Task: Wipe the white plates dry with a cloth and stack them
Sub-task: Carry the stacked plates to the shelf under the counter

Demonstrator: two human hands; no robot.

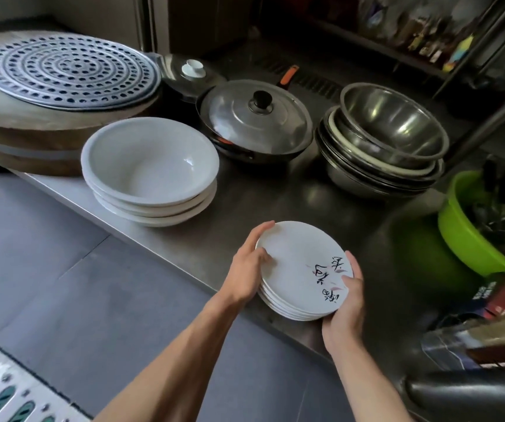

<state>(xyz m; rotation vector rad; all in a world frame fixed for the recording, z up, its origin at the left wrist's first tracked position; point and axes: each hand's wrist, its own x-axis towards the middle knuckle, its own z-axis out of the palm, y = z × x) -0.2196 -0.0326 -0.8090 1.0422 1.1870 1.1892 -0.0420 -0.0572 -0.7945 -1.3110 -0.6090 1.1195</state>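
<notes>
Hands (246, 269) (344, 312) around plate stack (300, 263) (inscribed top)

Two hands showed: one left hand (248, 269) and one right hand (344, 315). The white plates (293, 263) made one stack, some six or seven by their rims; the exact count was unclear. White bowls (150, 166) numbered at least three, nested. Steel bowls (394, 123) formed one nest of several, too tight to count. There was one lidded pan (245, 117), one perforated tray (68, 71), one chopping block (16, 132) and one green basin (464, 239).
</notes>
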